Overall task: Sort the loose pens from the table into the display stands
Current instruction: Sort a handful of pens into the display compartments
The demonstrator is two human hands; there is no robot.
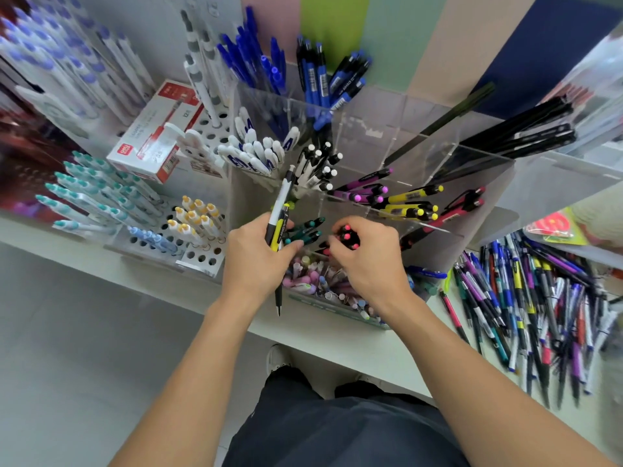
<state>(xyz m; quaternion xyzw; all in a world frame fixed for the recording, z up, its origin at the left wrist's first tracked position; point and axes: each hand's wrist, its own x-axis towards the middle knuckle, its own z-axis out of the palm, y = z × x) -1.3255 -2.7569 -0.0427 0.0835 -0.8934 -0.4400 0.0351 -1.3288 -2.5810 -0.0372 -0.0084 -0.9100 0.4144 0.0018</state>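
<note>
My left hand grips a small bunch of pens, a white and black one and a yellow and black one, tips pointing down towards me. My right hand pinches a cluster of black pens with red-pink buttons at a front compartment of the clear acrylic display stand. Teal-tipped pens sit in the compartment between my hands. A big heap of loose mixed pens lies on the table to the right.
The stand's other cells hold blue, white, black, purple, yellow and red pens. A tray of pastel pens sits below my hands. Perforated racks with teal and yellow-capped pens and a red-and-white box stand at left. The table edge runs diagonally.
</note>
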